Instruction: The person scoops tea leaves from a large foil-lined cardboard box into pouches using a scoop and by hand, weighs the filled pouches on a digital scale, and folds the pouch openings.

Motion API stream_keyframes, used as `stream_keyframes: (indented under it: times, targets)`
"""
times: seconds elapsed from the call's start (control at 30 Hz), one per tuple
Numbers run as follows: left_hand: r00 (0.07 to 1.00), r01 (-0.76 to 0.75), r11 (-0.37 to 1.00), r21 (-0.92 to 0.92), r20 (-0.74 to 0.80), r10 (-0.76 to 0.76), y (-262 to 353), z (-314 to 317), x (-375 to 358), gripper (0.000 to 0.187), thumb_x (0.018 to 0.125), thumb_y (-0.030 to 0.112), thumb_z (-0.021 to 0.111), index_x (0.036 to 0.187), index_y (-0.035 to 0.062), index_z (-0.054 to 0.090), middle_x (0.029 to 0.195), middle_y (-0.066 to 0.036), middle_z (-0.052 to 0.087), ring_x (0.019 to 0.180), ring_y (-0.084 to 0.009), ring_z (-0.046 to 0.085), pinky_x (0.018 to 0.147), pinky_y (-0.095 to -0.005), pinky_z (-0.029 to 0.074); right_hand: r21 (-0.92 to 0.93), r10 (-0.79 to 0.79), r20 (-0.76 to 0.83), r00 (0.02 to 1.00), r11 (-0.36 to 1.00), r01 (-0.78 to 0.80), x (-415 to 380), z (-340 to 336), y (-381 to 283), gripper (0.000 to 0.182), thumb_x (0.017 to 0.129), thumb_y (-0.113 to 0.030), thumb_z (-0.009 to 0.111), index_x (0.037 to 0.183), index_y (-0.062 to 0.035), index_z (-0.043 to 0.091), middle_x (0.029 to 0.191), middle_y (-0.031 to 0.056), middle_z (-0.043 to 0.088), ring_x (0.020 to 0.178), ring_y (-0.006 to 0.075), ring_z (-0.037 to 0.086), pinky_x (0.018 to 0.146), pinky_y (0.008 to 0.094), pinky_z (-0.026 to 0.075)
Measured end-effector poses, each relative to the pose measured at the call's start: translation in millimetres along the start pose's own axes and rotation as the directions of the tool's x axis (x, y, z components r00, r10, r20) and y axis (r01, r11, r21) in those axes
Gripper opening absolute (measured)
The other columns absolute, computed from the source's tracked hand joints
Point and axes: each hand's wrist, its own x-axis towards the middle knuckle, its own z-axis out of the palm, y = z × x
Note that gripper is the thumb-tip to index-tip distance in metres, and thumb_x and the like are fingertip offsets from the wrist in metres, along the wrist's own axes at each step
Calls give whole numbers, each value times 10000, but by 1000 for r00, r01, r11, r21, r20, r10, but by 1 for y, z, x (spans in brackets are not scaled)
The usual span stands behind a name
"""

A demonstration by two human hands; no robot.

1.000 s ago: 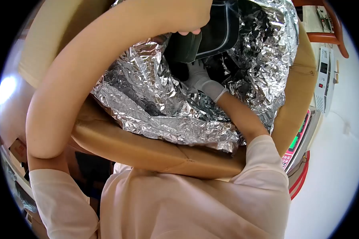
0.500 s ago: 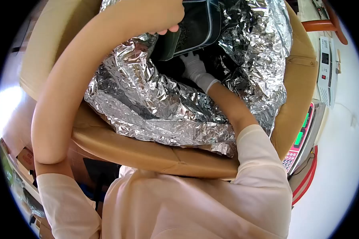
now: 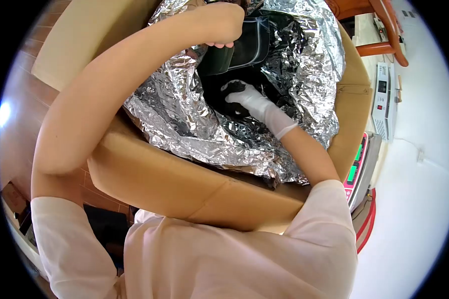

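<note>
My bare left hand (image 3: 225,24) is closed on the edge of a dark green container (image 3: 249,47), which has a pale line along its rim and is tilted inside the box. My right hand (image 3: 254,99), in a thin white glove, reaches down into the foil lining (image 3: 304,74). Its fingers curl around a handful of dark loose material (image 3: 233,87), just below the container. More of this dark material seems to lie in the shadow at the bottom, too dark to make out.
A large cardboard box (image 3: 184,184) surrounds the foil, its flaps folded outward. Right of it stand a scale with green displays (image 3: 354,164) and a white appliance (image 3: 382,99). A wooden chair (image 3: 376,48) is at the top right.
My right hand has drawn back from under the container's edge, and dark material now shows in its curled fingers. The left hand keeps its grip on the container. The whole view has shifted.
</note>
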Motion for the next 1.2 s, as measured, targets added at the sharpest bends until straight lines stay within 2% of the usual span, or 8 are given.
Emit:
stream_keyframes:
  times: [0.33, 0.37, 0.57, 0.67, 0.73, 0.83, 0.93, 1.2]
  targets:
    - [978, -114, 992, 60, 180, 102, 6, 11, -4, 243, 774, 10, 435, 585, -40, 580, 546, -108, 600, 436, -204, 571, 406, -333, 468, 47, -182, -180, 967, 980, 194, -126, -8, -115, 299, 749, -95, 648, 1046, -105, 621, 818, -4, 608, 684, 106, 565, 529, 259, 462]
    - [972, -69, 989, 127, 234, 38, 3, 16, 5, 177, 793, 106, 545, 703, 81, 696, 615, -52, 649, 501, -190, 603, 440, -314, 486, 75, -192, -209, 959, 975, 211, -132, -7, -122, 293, 754, -102, 650, 1046, -101, 623, 815, -3, 608, 680, 110, 568, 531, 263, 465]
    - [942, -39, 992, -116, 326, 75, -1, 30, 2, 193, 834, 51, 432, 875, -32, 602, 671, -66, 642, 496, -148, 576, 428, -281, 474, 284, -308, -363, 879, 862, 420, -109, 13, -128, 347, 754, -128, 705, 1069, -46, 584, 931, 71, 628, 793, 172, 615, 710, 305, 522]
    - [942, 29, 983, -183, 334, 35, -2, 34, 5, 386, 874, 71, 399, 1247, 46, 497, 677, -39, 606, 494, -108, 551, 431, -258, 467, 116, -392, -447, 804, 866, 487, -100, 25, -122, 471, 773, -206, 718, 1169, -27, 535, 1083, 92, 588, 984, 175, 563, 857, 289, 452]
    - [954, -18, 959, -284, 281, 101, -1, 29, 1, 188, 838, 38, 412, 780, -57, 563, 679, -75, 626, 496, -142, 554, 408, -284, 440, -99, -470, -424, 775, 874, 476, -104, 21, -122, 431, 846, -312, 628, 1188, -59, 560, 1137, 75, 578, 1047, 162, 522, 892, 282, 405]
    - [960, -5, 970, -242, 269, 72, -1, 25, 2, 180, 834, 32, 404, 819, -71, 552, 669, -78, 618, 503, -150, 556, 411, -289, 439, -107, -457, -397, 796, 884, 454, -109, 11, -119, 294, 868, -270, 580, 1081, -77, 642, 1040, 76, 626, 955, 150, 559, 838, 278, 428]
    - [983, -39, 981, -189, 171, 72, 1, 20, -3, 174, 822, 26, 401, 859, -80, 533, 675, -88, 621, 510, -156, 562, 419, -293, 444, -494, -656, -387, 648, 741, 455, -105, -8, -113, 273, 914, -239, 475, 953, -69, 685, 812, 34, 627, 705, 112, 572, 624, 232, 464]
    - [994, -88, 995, -41, -70, 85, 7, 1, -16, 245, 836, 53, 377, 975, -26, 564, 668, -85, 615, 459, -152, 542, 415, -301, 446, -639, -454, -467, 759, 766, 65, -72, -23, -75, 311, 824, -271, 465, 913, -55, 670, 918, 181, 667, 907, 361, 619, 820, 420, 479]
